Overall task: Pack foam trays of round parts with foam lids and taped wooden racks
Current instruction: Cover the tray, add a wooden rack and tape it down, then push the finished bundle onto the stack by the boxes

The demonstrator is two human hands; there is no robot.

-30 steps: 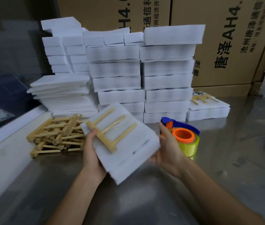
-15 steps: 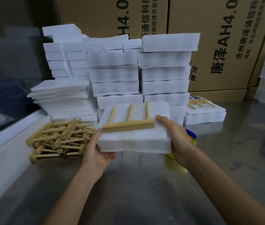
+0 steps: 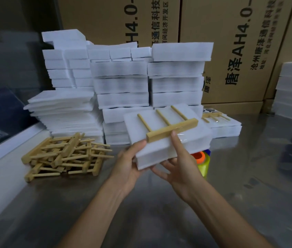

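I hold a white foam pack point(image 3: 186, 145) above the steel table point(image 3: 141, 203), tilted a little. A three-pronged wooden rack point(image 3: 171, 128) lies on top of it, with clear tape over its bar's right end. My left hand point(image 3: 130, 161) grips the pack's near left corner. My right hand point(image 3: 181, 163) holds the near edge, thumb against the rack's bar and fingers underneath. A finished pack with a rack point(image 3: 222, 125) lies on the table at the right. A pile of loose wooden racks point(image 3: 64, 154) lies to the left.
Tall stacks of white foam trays point(image 3: 175, 83) and thin foam lids point(image 3: 64, 113) fill the back. A tape dispenser with yellow tape point(image 3: 203, 161) sits under the pack. Cardboard boxes point(image 3: 231, 42) stand behind; more foam point(image 3: 291, 92) is at far right.
I have turned the pack so the rack's bar faces me, then carried it right. My right hand left the tape dispenser and took hold of the pack's near edge.
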